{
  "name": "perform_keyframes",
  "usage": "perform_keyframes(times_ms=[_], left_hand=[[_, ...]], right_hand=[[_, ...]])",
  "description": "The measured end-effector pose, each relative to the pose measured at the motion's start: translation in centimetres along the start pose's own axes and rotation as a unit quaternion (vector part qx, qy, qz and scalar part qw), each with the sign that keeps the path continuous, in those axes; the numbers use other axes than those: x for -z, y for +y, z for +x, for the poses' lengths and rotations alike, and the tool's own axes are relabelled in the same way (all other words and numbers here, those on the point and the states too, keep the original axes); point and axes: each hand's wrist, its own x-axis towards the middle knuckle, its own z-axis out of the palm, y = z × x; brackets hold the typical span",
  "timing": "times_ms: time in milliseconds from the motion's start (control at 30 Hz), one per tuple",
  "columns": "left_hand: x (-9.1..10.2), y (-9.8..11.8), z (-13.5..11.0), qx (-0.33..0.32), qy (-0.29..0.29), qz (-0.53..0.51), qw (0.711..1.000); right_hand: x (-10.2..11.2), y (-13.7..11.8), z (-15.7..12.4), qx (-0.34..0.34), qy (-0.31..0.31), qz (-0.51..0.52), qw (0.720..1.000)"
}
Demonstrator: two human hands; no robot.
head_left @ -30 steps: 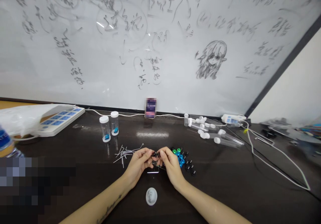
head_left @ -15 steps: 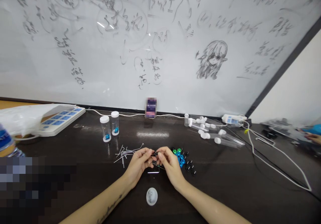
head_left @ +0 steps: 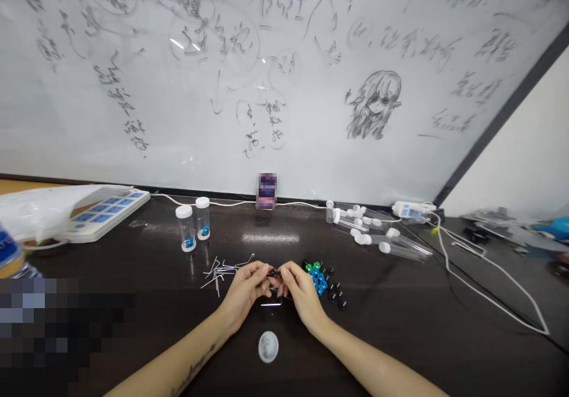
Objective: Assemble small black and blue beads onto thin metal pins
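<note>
My left hand point(head_left: 246, 286) and my right hand point(head_left: 299, 290) meet over the middle of the table. Their fingertips pinch a small black part point(head_left: 274, 272) between them; the fingers hide most of it. Left of my left hand lies a loose pile of thin metal hex keys point(head_left: 219, 274). One more L-shaped hex key point(head_left: 271, 304) rests just below my fingers. Beside my right hand are small blue metal parts point(head_left: 319, 281), green ones point(head_left: 316, 265) and several black screws point(head_left: 336, 293). Nearer to me stands a small whitish translucent dish point(head_left: 268, 347).
Two clear tubes with white caps, one point(head_left: 185, 229) in front of the other point(head_left: 203, 219), hold blue parts. More capped tubes point(head_left: 368, 225) lie at the back right. A power strip point(head_left: 108, 213), a phone-like screen point(head_left: 267, 191) and a white cable point(head_left: 489, 311) are around.
My hands keep nearly the same pose around the black part. At the far right, another person's hand has drawn back from the blue item. The view has shifted slightly.
</note>
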Motion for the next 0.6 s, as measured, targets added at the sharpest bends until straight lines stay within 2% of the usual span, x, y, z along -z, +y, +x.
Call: perform_keyframes(times_ms=[267, 600], left_hand=[[0.12, -0.07, 0.03, 0.0, -0.011, -0.002, 1.0], [0.42, -0.25, 0.2, -0.003, -0.001, -0.021, 1.0]], right_hand=[[0.03, -0.04, 0.05, -0.005, -0.007, 0.003, 1.0], [0.08, -0.06, 0.05, 0.029, -0.002, -0.009, 1.0]])
